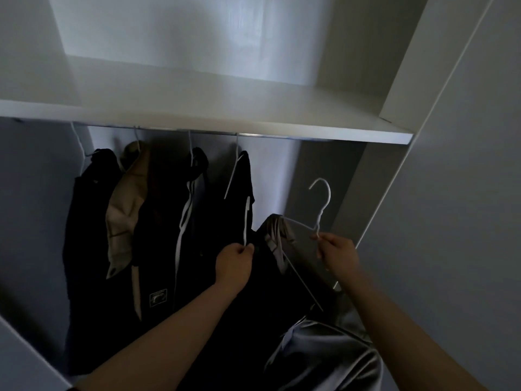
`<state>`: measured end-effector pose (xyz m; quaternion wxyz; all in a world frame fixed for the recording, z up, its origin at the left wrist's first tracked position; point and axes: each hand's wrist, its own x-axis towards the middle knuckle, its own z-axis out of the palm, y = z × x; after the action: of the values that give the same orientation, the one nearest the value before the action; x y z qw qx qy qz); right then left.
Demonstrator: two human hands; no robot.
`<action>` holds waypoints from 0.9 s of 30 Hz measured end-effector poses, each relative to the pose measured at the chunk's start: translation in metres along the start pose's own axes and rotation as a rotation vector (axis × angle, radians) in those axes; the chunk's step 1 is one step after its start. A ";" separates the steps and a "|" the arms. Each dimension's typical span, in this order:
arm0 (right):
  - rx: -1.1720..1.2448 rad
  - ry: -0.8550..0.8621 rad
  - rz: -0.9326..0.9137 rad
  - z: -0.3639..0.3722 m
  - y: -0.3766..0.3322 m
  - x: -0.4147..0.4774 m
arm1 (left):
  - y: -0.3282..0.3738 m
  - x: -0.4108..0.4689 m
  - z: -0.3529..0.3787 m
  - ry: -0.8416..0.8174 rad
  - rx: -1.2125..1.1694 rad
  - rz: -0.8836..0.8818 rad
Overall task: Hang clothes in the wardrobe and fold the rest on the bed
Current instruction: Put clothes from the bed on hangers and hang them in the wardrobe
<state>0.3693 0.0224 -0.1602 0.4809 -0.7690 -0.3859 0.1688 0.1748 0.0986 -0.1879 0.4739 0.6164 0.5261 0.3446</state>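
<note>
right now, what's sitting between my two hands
The grey satin garment draped on the white hanger lies between the left hand, pinching a white strip, and right hand, seen in the head view.

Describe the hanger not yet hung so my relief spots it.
Look below the white shelf and its metal rail, right of the hung clothes. It is the white hanger in the right hand, the only one whose hook is off the rail.

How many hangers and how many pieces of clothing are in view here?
White hangers: 5, one held by the right hand
Garments: 5, four on the rail, one grey on the held hanger
Total: 10
</note>
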 end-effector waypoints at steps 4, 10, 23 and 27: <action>-0.017 0.007 -0.014 -0.008 0.004 0.012 | 0.008 0.032 0.017 0.006 0.025 -0.020; 0.046 0.041 -0.035 -0.003 0.016 0.036 | 0.011 0.085 0.041 0.041 -0.001 0.001; 0.249 0.054 -0.025 0.005 0.022 0.112 | 0.066 0.171 0.064 0.078 0.138 0.269; 0.290 0.043 -0.020 0.013 0.028 0.135 | 0.099 0.190 0.062 0.080 0.176 0.365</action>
<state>0.4604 0.1251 -0.1756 0.5968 -0.6909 -0.3548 0.2016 0.3034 0.2703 -0.1270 0.3268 0.7263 0.4522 0.4015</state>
